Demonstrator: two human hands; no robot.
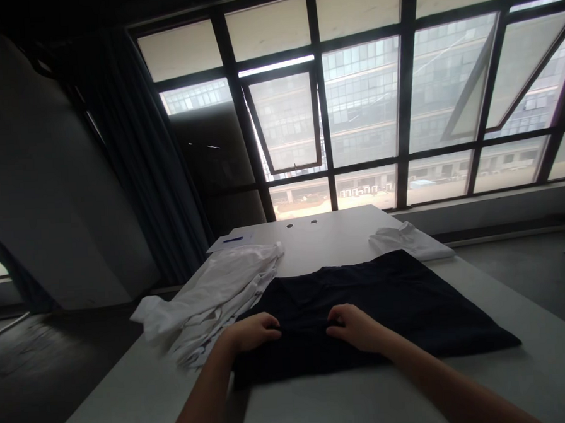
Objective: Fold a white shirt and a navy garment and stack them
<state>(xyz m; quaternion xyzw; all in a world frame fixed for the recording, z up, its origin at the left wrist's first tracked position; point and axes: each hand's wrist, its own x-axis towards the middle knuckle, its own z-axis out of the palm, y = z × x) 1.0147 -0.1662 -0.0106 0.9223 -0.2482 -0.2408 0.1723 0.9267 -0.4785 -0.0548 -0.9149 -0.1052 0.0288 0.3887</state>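
Note:
A dark navy garment (401,306) lies spread flat on the white table (340,234). Near its front middle, my left hand (255,331) is closed, pinching the dark fabric. My right hand (357,326) is closed too, gripping the same cloth a short way to the right. Both sets of fingers curl down into the fabric, with a small raised fold between them.
A heap of white garments (211,297) lies at the left, hanging over the table edge. A folded white garment (409,239) sits at the back right. A paper with a blue pen (231,240) lies far left. Large windows stand behind; a dark curtain hangs left.

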